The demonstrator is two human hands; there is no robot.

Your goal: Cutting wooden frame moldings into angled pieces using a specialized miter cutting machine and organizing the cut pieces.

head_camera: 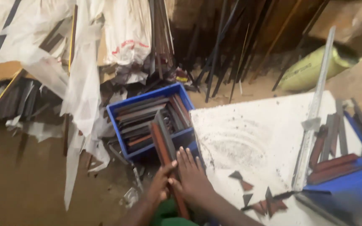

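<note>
My left hand (161, 183) and my right hand (192, 178) both grip a bundle of long flat strips (162, 140), reddish brown and dark grey, held on end at the left edge of a white worktable (252, 138). The bundle's far end leans over a blue plastic crate (151, 123) on the floor, which holds several similar dark and brown strips. My right fingers lie spread along the bundle's side; my left thumb presses it from the other side.
A metal ruler or rail (315, 113) lies across the table's right part. A second blue crate (348, 184) with brown strips sits at the right. Small triangular offcuts (265, 203) lie near the front. Plastic sheeting (80, 83) and leaning rods (227, 46) crowd the back.
</note>
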